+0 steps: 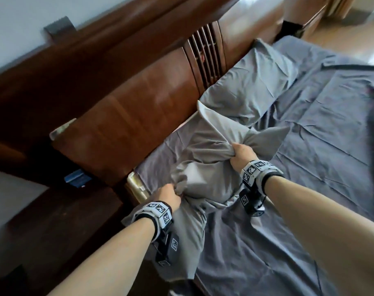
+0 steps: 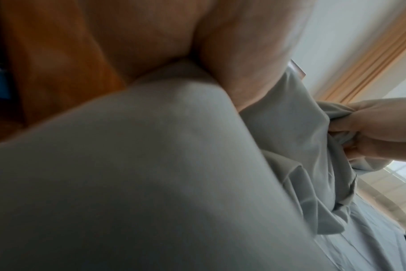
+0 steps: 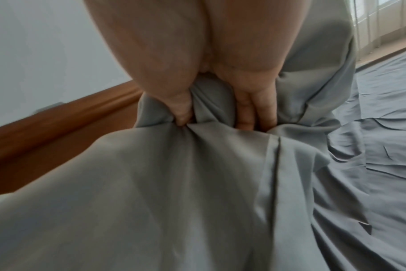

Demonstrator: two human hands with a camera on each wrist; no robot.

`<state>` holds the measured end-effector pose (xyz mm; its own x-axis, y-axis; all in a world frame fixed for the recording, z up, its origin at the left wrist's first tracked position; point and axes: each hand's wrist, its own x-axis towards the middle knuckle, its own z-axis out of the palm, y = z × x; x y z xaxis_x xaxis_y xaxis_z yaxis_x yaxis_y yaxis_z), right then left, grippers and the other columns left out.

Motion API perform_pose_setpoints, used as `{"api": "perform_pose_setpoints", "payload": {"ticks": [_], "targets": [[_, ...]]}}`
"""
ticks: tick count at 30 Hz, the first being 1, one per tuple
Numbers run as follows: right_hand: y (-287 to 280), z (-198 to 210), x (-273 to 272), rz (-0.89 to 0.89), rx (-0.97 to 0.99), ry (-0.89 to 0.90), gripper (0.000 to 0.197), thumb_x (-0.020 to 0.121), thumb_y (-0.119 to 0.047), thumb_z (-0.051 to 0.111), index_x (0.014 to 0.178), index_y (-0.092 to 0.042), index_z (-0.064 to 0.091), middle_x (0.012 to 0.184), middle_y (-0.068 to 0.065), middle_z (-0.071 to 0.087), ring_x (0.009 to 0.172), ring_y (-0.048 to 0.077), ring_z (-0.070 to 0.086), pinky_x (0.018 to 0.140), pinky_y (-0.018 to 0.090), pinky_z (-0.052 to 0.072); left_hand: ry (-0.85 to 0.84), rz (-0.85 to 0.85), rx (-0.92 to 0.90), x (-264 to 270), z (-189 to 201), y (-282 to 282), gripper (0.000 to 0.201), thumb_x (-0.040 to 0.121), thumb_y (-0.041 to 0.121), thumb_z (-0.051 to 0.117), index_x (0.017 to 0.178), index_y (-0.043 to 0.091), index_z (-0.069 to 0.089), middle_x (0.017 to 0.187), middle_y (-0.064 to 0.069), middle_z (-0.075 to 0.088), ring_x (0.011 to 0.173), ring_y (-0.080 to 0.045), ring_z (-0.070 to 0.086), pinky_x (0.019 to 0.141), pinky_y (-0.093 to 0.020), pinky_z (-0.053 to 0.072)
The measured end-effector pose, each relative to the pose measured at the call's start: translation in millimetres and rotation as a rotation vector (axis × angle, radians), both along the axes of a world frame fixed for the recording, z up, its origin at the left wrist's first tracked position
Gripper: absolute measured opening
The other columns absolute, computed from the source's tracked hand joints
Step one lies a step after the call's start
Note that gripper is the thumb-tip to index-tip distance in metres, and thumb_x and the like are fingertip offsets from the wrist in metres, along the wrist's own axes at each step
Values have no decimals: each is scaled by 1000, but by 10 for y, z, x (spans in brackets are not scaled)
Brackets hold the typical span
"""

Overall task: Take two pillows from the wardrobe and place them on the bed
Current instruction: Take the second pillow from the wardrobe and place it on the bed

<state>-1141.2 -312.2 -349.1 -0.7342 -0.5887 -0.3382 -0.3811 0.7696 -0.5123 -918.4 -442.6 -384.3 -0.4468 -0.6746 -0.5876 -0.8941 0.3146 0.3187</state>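
Brown headboard [image 1: 122, 99] runs along bed [image 1: 331, 146] head; nightstand [image 1: 60, 221] beside it. First pillow [image 1: 250, 86] lies flat against headboard. Second pillow [image 1: 205, 159] nearer, bunched up over sheet, between both hands. Left hand [image 1: 169, 196] clutches near corner fabric. Right hand [image 1: 242, 155] fists gathered cloth at far edge, fingers [image 3: 246, 113] dug into folds.

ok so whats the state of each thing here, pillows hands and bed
near pillow: bunched and gripped at both ends, over the bed by the headboard
far pillow: lying on the bed against the headboard, no hand on it
left hand: grips the near pillow's fabric
right hand: grips the near pillow's fabric
bed sheet: spread out, wrinkled
headboard: upright, wooden
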Motion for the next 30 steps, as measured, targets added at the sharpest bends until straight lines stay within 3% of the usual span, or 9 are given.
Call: {"api": "perform_pose_setpoints", "payload": {"ticks": [4,10,14,17,21,24,27,30], "targets": [[-609,-365,-490,-68,26,-19,34,78,-6,52,110,-5,64,113,26,67,111,41,62,92,40,49,52,-57,-47,-588,-107,-618,32,84,6,57,114,6,70,119,-26,68,117,-42,60,97,-39,46],[-1302,-673,-1192,-159,-29,11,38,80,-10,59,117,-6,52,120,27,57,113,43,55,95,40,43,173,-108,-123,-1283,-484,-1325,24,82,9,62,106,4,59,114,-24,64,110,-41,59,93,-41,46],[-1421,-1246,-1235,-135,90,-117,80,75,-33,71,142,-9,34,138,22,49,126,37,50,105,40,39,122,-96,-100,-1374,-1098,-1593,17,86,17,67,98,11,58,113,-19,63,111,-39,58,96,-42,47],[-1401,-1835,-1147,-122,207,-205,84,84,-38,69,149,-12,23,143,20,49,128,36,50,104,38,40,-95,-91,-17,-1204,-1663,-1775,50,85,31,70,126,11,53,133,-20,54,125,-39,52,106,-44,43],[-1394,-2485,-1052,-70,238,-273,83,81,-46,69,149,-25,26,133,12,58,116,32,59,100,40,47,-259,-114,70,-903,-2270,-1907,87,85,45,69,155,23,23,162,-20,18,148,-39,27,120,-47,26],[-1502,-2886,-920,-27,235,-271,88,78,-49,70,150,-27,24,145,15,46,129,33,48,108,43,40,-237,-133,69,-804,-2593,-1928,100,81,53,71,158,31,10,167,-14,-2,151,-40,17,122,-47,20],[-1663,-3176,-840,-47,222,-296,94,77,-53,68,153,-25,18,153,16,35,139,33,37,115,43,31,-126,-169,38,-924,-2816,-2049,102,79,52,72,157,33,9,167,-13,-1,150,-41,18,123,-46,19],[-1815,-3366,-786,-100,172,-311,94,76,-52,68,151,-24,20,150,19,38,136,36,41,113,47,34,-31,-209,21,-1083,-2902,-2240,100,81,46,72,158,31,10,168,-12,1,149,-42,23,122,-46,22]]}}
